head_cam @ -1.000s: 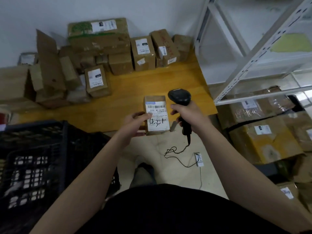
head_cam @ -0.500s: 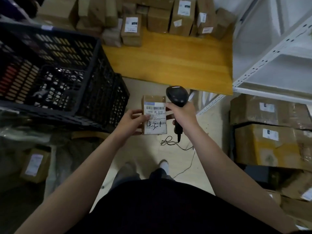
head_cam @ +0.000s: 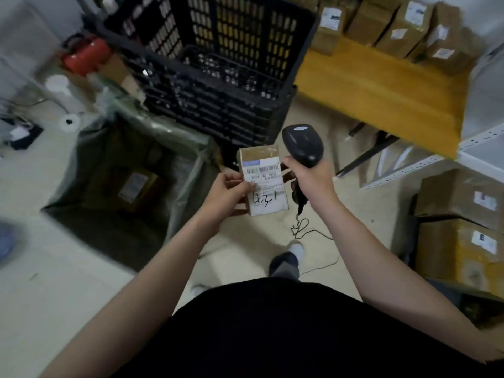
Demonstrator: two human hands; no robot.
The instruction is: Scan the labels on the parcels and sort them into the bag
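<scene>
My left hand (head_cam: 230, 188) grips a small cardboard parcel (head_cam: 263, 184) by its left edge, its white label with a barcode and handwritten "4-3-1" facing up. My right hand (head_cam: 311, 178) grips a black corded barcode scanner (head_cam: 302, 144) just right of the parcel, its head above the parcel's top right corner. An open greenish bag (head_cam: 174, 143) stands on the floor to the left, with a labelled parcel (head_cam: 135, 185) lying inside. Several more labelled parcels (head_cam: 409, 25) sit on the wooden table (head_cam: 381, 88) at the upper right.
A black plastic crate (head_cam: 218, 64) stands behind the bag. White metal shelving (head_cam: 480, 151) and large taped boxes (head_cam: 461, 236) fill the right side. A red canister (head_cam: 87, 54) and a tape roll (head_cam: 69, 122) lie on the floor at left. The scanner cable (head_cam: 308, 233) trails on the floor.
The view has swung left from the table toward the crate and the bag. Both hands keep hold of the parcel and scanner, and the bag's opening has come into sight.
</scene>
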